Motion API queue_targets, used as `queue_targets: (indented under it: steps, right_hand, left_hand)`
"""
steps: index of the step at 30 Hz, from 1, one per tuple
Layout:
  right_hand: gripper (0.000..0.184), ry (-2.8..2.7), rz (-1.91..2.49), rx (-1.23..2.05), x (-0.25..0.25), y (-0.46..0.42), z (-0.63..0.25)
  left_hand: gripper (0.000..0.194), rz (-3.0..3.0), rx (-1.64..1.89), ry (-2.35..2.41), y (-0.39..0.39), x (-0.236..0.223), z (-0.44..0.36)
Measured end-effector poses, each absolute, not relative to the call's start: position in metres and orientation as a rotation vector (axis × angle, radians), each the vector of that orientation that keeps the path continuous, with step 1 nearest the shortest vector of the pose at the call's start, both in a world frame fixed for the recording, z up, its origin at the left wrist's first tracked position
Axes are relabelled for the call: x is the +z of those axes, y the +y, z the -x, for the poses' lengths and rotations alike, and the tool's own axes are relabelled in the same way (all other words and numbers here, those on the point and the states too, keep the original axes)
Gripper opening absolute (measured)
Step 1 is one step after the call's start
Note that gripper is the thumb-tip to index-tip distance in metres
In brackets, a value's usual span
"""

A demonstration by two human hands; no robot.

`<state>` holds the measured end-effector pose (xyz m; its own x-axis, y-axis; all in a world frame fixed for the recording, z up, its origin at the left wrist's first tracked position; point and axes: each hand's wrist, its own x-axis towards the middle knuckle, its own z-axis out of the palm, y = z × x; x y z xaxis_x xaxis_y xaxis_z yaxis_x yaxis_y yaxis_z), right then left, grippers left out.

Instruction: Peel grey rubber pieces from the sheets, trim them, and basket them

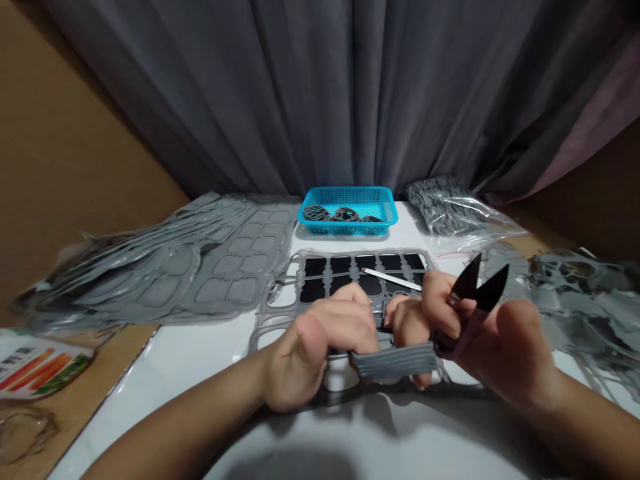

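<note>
My left hand (330, 337) is closed, its fingers bent around one end of a grey ribbed bundle (397, 361) that looks like several thin layers. My right hand (500, 333) has fingers at the bundle's other end. It also holds a small pair of scissors (473, 303), whose dark blades stand apart and point up and away. Below the hands lies a grey cut-out sheet (273, 323) with rounded openings, several showing black. A white stick with a reddish tip (390, 277) rests across it. The fingers hide part of the bundle and of the sheet.
A blue basket (347, 227) holding dark looped pieces stands at the back. Grey cut-out sheets (200, 267) are piled on the left. At the right are a clear bag of grey pieces (450, 207) and a heap of grey scraps (590, 300). A grey curtain (320, 93) hangs behind.
</note>
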<state>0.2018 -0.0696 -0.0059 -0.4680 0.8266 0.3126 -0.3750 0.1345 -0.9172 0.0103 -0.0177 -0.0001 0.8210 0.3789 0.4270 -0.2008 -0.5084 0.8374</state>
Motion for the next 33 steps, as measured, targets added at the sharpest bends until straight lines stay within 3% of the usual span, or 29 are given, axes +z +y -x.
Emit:
queue_targets:
  steps: [3, 10, 15, 22, 33]
  right_hand:
    - [0.049, -1.409, 0.455, 1.568, -0.005, -0.069, -0.201]
    - [0.042, -1.174, 0.477, 1.748, 0.005, -0.065, -0.196]
    - [0.046, -1.183, 0.697, 1.724, 0.007, -0.064, -0.197]
    - [0.045, -0.978, 0.441, 1.867, 0.003, -0.062, -0.198]
    - [0.045, -0.753, 0.437, 1.983, 0.001, -0.062, -0.196]
  left_hand:
    - [0.075, -1.940, 0.709, 0.116, -0.017, -0.001, -0.009]
    - [0.045, -1.345, 0.589, 0.381, -0.029, 0.001, -0.009]
    - [0.044, -1.034, 0.593, 0.318, -0.035, 0.006, -0.016]
    - [0.045, -0.838, 0.586, 0.326, -0.033, 0.006, -0.016]
    - [0.044, -0.767, 0.566, 0.225, -0.033, 0.009, -0.016]
